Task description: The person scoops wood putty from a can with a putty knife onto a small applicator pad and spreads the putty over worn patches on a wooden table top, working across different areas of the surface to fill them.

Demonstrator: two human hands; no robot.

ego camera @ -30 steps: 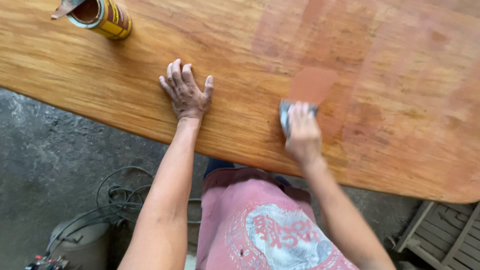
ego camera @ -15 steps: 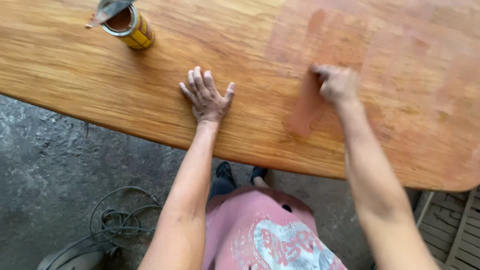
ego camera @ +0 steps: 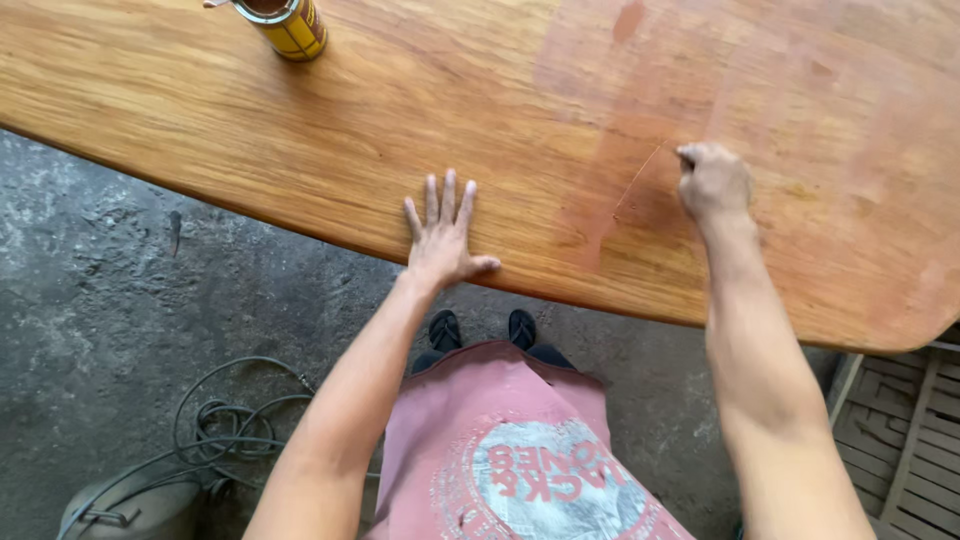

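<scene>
My left hand (ego camera: 445, 235) lies flat with spread fingers on the near edge of a long wooden tabletop (ego camera: 420, 110). My right hand (ego camera: 712, 180) is closed into a fist further right on the board, pressing a small grey pad (ego camera: 686, 153) onto the wood; only a sliver of the pad shows at the knuckles. Around that hand the wood carries a wet reddish-brown stain (ego camera: 620, 215) with a darker streak running toward the near edge. To the left of the stain, the wood is a lighter golden colour.
An open yellow tin can (ego camera: 290, 25) with brown liquid stands at the far left of the board. Below lie a concrete floor, a coiled grey cable (ego camera: 235, 420), a grey container (ego camera: 135, 508) and a slatted wooden crate (ego camera: 900, 440) at the right.
My right hand has slid with the pad from the near edge further onto the board, leaving a darker streak. My left hand has stayed flat on the wood.
</scene>
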